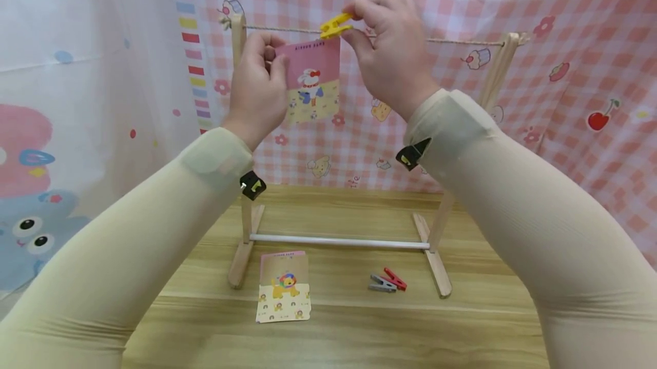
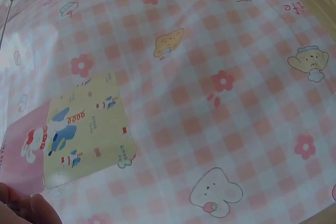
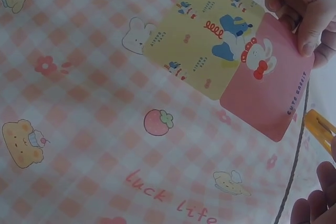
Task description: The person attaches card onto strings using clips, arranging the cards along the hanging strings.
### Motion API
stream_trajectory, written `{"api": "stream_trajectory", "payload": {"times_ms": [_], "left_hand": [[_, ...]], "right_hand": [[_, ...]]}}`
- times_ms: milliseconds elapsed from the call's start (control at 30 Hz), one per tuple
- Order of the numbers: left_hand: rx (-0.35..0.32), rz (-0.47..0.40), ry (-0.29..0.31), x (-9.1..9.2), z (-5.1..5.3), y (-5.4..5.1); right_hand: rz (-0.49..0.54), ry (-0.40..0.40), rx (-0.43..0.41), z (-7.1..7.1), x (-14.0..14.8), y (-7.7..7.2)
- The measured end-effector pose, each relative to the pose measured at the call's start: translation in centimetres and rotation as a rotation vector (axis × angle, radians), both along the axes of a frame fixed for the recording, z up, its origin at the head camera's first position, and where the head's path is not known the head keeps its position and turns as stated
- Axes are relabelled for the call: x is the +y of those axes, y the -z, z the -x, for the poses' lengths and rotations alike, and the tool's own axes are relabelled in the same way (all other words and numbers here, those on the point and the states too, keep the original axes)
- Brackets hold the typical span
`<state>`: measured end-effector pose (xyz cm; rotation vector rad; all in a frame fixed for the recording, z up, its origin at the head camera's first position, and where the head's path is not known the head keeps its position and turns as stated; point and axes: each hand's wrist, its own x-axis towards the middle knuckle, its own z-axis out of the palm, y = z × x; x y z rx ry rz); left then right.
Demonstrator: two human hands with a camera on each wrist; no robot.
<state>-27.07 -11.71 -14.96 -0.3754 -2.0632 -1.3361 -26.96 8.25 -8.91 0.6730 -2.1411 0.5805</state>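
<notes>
Up at the string (image 1: pixel 441 41), my left hand (image 1: pixel 262 84) pinches the upper left corner of a pink and yellow rabbit card (image 1: pixel 313 81). The card hangs upright, its top edge close to the string. My right hand (image 1: pixel 390 44) pinches a yellow clothespin (image 1: pixel 335 27) between thumb and finger, at the card's upper right corner. In the right wrist view the clothespin (image 3: pixel 319 129) is beside the string, near the card (image 3: pixel 268 77); whether it grips the card I cannot tell. Only fingertips of the left hand (image 2: pixel 31 211) show in the left wrist view.
The string runs between two wooden posts (image 1: pixel 500 69) joined low down by a white rod (image 1: pixel 339 241). On the wooden table (image 1: pixel 339 312) lie a lion card (image 1: pixel 284 289), with a pink edge behind it, and a grey clothespin (image 1: pixel 382 284) touching a red clothespin (image 1: pixel 396 279). A checked curtain (image 1: pixel 349 152) hangs behind.
</notes>
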Motion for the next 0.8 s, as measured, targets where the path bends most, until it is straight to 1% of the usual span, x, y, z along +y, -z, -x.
{"api": "stream_trajectory", "payload": {"times_ms": [367,800], "left_hand": [[0.002,-0.021,-0.019,0.42,0.09,-0.19],[0.006,-0.009,-0.024,0.40,0.01,-0.09]], "right_hand": [[-0.048,0.020,0.030,0.61,-0.50,-0.26],[-0.040,0.013,0.019,0.63,-0.98,-0.17]]}}
